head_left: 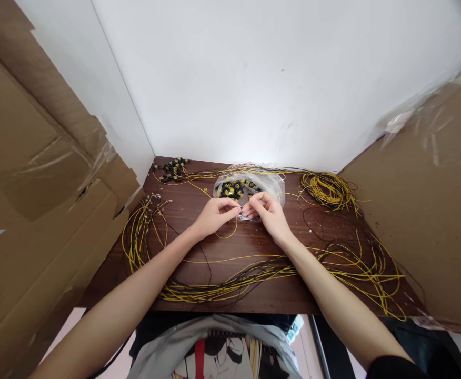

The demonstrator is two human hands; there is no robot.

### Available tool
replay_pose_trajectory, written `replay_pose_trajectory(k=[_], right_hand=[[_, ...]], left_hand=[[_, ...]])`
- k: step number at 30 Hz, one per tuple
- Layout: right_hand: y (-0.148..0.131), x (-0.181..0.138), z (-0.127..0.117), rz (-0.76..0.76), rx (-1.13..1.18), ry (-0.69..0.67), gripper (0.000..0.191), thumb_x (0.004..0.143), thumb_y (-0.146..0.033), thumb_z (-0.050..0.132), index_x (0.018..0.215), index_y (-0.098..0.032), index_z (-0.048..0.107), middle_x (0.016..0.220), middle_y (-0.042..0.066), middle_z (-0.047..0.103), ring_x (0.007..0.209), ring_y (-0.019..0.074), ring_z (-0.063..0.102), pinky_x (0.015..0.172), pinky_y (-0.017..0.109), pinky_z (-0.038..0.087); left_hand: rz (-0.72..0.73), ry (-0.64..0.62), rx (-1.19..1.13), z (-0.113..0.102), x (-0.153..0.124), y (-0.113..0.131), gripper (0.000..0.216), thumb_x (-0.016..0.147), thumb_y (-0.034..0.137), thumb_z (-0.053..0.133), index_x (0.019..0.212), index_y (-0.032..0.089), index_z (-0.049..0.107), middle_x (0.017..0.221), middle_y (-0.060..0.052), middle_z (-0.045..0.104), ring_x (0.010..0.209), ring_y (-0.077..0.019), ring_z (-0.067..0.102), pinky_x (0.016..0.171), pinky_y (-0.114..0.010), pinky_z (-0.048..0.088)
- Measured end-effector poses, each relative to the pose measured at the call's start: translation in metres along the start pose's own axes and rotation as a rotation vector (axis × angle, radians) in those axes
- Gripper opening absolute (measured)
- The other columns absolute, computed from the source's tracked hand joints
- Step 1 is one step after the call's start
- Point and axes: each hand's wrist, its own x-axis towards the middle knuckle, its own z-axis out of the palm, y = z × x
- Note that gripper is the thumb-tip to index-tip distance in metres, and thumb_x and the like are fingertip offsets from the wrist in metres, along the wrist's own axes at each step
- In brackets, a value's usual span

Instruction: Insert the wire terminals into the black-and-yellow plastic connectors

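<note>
My left hand and my right hand meet fingertip to fingertip over the middle of a dark wooden table. Both are pinched closed. A thin yellow wire loops down from my left fingers; my right fingers pinch something too small to make out where the hands touch. Just behind the hands lies a clear plastic bag of small black and yellow connectors.
Bundles of yellow and black wires lie along the front edge, at the left, and coiled at the back right. Finished connector ends sit at the back left. Cardboard sheets flank the table.
</note>
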Motion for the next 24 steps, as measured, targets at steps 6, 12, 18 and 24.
replay_pose_trajectory(k=[6, 12, 18, 24], right_hand=[[-0.0001, -0.0003, 0.0002, -0.059, -0.144, -0.090, 0.028, 0.073, -0.045, 0.068, 0.080, -0.019, 0.060, 0.071, 0.003, 0.067, 0.067, 0.0154, 0.065, 0.066, 0.031, 0.053], [0.0008, 0.0002, 0.0000, -0.009, -0.035, -0.026, 0.032, 0.076, -0.048, 0.064, 0.082, -0.019, 0.053, 0.070, 0.001, 0.067, 0.063, 0.0133, 0.065, 0.060, 0.026, 0.051], [-0.0010, -0.0007, -0.0001, -0.054, -0.138, -0.090, 0.026, 0.073, -0.042, 0.069, 0.079, -0.019, 0.060, 0.070, 0.002, 0.067, 0.067, 0.0151, 0.065, 0.066, 0.030, 0.053], [0.0003, -0.0001, 0.0001, 0.017, 0.026, -0.014, 0.030, 0.076, -0.046, 0.064, 0.081, -0.019, 0.050, 0.067, -0.001, 0.067, 0.059, 0.0120, 0.064, 0.060, 0.025, 0.051]], left_hand=[[-0.015, -0.013, -0.061, 0.0003, -0.0003, 0.0012, 0.018, 0.073, 0.029, 0.064, 0.075, 0.012, 0.068, 0.070, -0.003, 0.066, 0.064, -0.0109, 0.056, 0.062, -0.022, 0.043], [-0.010, -0.011, -0.032, 0.0001, 0.0002, 0.0011, 0.018, 0.074, 0.029, 0.063, 0.074, 0.011, 0.067, 0.067, -0.002, 0.065, 0.061, -0.0101, 0.054, 0.061, -0.021, 0.042], [0.004, -0.023, -0.046, 0.0004, 0.0004, -0.0002, 0.019, 0.074, 0.030, 0.064, 0.074, 0.012, 0.068, 0.069, -0.003, 0.067, 0.064, -0.0116, 0.057, 0.063, -0.022, 0.043], [-0.002, -0.014, 0.013, -0.0004, 0.0004, -0.0025, 0.022, 0.075, 0.032, 0.062, 0.076, 0.011, 0.068, 0.068, -0.002, 0.065, 0.061, -0.0108, 0.055, 0.060, -0.022, 0.041]])
